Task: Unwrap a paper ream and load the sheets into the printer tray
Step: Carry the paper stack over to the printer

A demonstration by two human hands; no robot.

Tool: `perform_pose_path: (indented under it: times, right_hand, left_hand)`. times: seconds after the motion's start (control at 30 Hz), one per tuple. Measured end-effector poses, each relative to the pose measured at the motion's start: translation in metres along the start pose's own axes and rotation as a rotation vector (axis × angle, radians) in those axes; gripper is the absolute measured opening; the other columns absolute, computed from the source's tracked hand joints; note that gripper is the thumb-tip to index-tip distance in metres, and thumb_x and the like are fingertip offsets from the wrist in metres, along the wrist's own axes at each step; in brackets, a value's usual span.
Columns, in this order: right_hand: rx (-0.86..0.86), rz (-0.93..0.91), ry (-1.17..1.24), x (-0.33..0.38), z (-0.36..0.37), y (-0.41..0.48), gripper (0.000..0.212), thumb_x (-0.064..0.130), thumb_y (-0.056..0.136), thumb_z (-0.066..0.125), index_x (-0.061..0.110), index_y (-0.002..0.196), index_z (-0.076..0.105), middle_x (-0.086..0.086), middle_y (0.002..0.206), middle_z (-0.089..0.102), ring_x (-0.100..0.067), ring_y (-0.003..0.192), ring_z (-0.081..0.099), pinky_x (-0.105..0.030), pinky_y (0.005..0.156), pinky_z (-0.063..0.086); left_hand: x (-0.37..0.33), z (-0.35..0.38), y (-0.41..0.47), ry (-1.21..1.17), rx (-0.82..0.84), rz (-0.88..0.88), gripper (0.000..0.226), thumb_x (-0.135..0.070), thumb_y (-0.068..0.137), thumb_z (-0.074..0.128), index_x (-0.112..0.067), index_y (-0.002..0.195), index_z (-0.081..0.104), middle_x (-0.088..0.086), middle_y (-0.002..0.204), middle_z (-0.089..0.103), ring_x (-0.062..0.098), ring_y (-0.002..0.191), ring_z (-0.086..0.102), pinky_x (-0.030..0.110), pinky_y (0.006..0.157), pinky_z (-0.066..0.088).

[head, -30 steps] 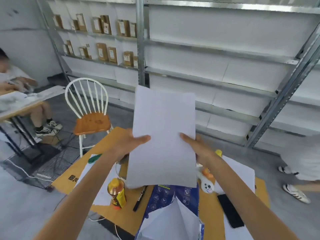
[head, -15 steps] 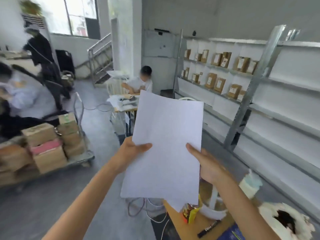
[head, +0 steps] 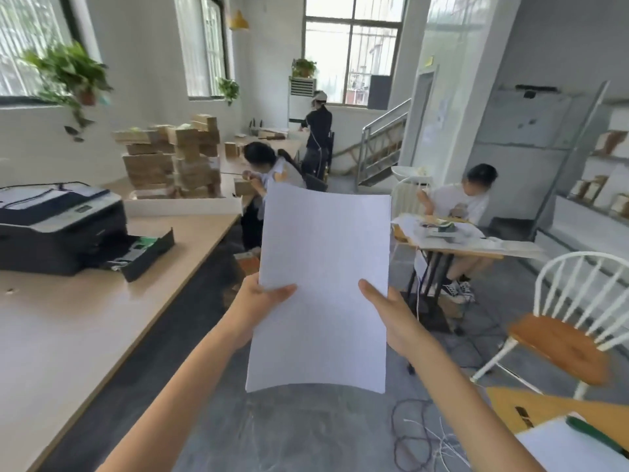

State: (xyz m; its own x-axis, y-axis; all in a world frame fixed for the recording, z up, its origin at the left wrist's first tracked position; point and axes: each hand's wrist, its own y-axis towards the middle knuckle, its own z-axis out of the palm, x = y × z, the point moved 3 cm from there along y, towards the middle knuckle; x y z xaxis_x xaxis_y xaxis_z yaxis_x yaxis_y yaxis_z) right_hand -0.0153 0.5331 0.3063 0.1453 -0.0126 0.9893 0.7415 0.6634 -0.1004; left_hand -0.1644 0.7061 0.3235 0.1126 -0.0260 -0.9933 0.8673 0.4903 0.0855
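Note:
I hold a stack of white paper sheets point(head: 323, 284) upright in front of me, over the grey floor. My left hand point(head: 260, 301) grips its left edge and my right hand point(head: 388, 315) grips its right edge, thumbs on the front. A black and grey printer point(head: 58, 226) stands on the long wooden table point(head: 68, 328) at the left. Its paper tray point(head: 143, 250) is pulled out toward the right and looks open. The ream wrapper is out of view.
Stacked cardboard boxes point(head: 173, 158) sit at the table's far end. Three people work further back. A white chair with a wooden seat point(head: 561, 342) stands at the right, beside a small desk point(head: 459, 240). Cables point(head: 415, 437) lie on the floor ahead.
My view has swung far to the left, from the shelving to the printer table. Both hands keep the same hold on the sheets.

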Motion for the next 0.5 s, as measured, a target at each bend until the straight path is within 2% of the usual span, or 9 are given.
perform_pose_path:
  times: [0.1, 0.2, 0.27, 0.37, 0.4, 0.47, 0.5]
  right_hand:
    - [0.088, -0.029, -0.023, -0.004, 0.057, 0.027, 0.011, 0.036, 0.089, 0.059, 0.033, 0.099, 0.056, 0.005, 0.122, 0.061, -0.013, 0.107, 0.058, -0.043, 0.107, 0.041]
    - [0.125, -0.062, -0.054, -0.008, 0.105, 0.053, 0.030, 0.033, 0.091, 0.056, 0.024, 0.120, 0.054, 0.006, 0.122, 0.061, -0.014, 0.113, 0.057, -0.040, 0.105, 0.042]
    - [0.183, -0.060, -0.067, -0.011, 0.133, 0.072, 0.023, 0.031, 0.093, 0.055, 0.027, 0.115, 0.057, 0.007, 0.117, 0.064, -0.010, 0.107, 0.060, -0.034, 0.094, 0.048]
    - [0.259, -0.051, -0.079, -0.019, 0.170, 0.110, 0.008, 0.028, 0.093, 0.055, 0.031, 0.097, 0.061, 0.017, 0.089, 0.074, 0.000, 0.083, 0.070, -0.019, 0.066, 0.056]
    - [0.278, -0.049, -0.092, -0.020, 0.182, 0.122, 0.007, 0.029, 0.092, 0.056, 0.031, 0.097, 0.061, 0.018, 0.086, 0.074, 0.002, 0.080, 0.070, -0.017, 0.063, 0.056]
    - [0.338, -0.034, -0.094, -0.023, 0.207, 0.149, 0.016, 0.032, 0.091, 0.057, 0.028, 0.107, 0.060, 0.015, 0.096, 0.073, -0.002, 0.090, 0.069, -0.024, 0.074, 0.057]
    - [0.372, -0.030, -0.090, -0.027, 0.220, 0.164, 0.015, 0.031, 0.092, 0.057, 0.027, 0.105, 0.060, 0.017, 0.093, 0.074, -0.002, 0.088, 0.070, -0.022, 0.071, 0.057]
  left_hand:
    - [0.002, -0.061, -0.002, -0.004, -0.103, 0.008, 0.018, -0.020, 0.079, 0.071, -0.015, 0.096, 0.071, 0.010, 0.096, 0.076, 0.032, 0.086, 0.073, 0.039, 0.068, 0.061]
    - [0.003, -0.105, -0.005, -0.008, -0.196, 0.018, 0.011, -0.018, 0.083, 0.069, -0.026, 0.086, 0.074, 0.000, 0.088, 0.078, 0.020, 0.078, 0.075, 0.028, 0.061, 0.059]
    - [0.007, -0.131, -0.004, -0.027, -0.264, 0.021, 0.013, -0.015, 0.085, 0.067, -0.027, 0.086, 0.074, -0.002, 0.086, 0.078, 0.016, 0.075, 0.075, 0.024, 0.059, 0.058]
    - [0.014, -0.167, 0.003, -0.076, -0.382, -0.002, 0.012, -0.013, 0.087, 0.064, -0.019, 0.096, 0.070, 0.005, 0.094, 0.075, 0.021, 0.079, 0.073, 0.033, 0.068, 0.059]
    - [0.015, -0.180, 0.006, -0.096, -0.415, -0.025, 0.015, -0.014, 0.087, 0.064, -0.015, 0.101, 0.068, 0.009, 0.098, 0.073, 0.024, 0.082, 0.071, 0.037, 0.074, 0.058]
    - [0.016, -0.205, 0.014, -0.146, -0.420, -0.063, 0.019, -0.014, 0.087, 0.064, -0.011, 0.106, 0.065, 0.011, 0.099, 0.071, 0.028, 0.086, 0.068, 0.043, 0.082, 0.056]
    - [0.017, -0.217, 0.019, -0.175, -0.398, -0.077, 0.023, -0.015, 0.084, 0.066, -0.011, 0.106, 0.064, 0.010, 0.098, 0.071, 0.028, 0.088, 0.068, 0.044, 0.084, 0.056]
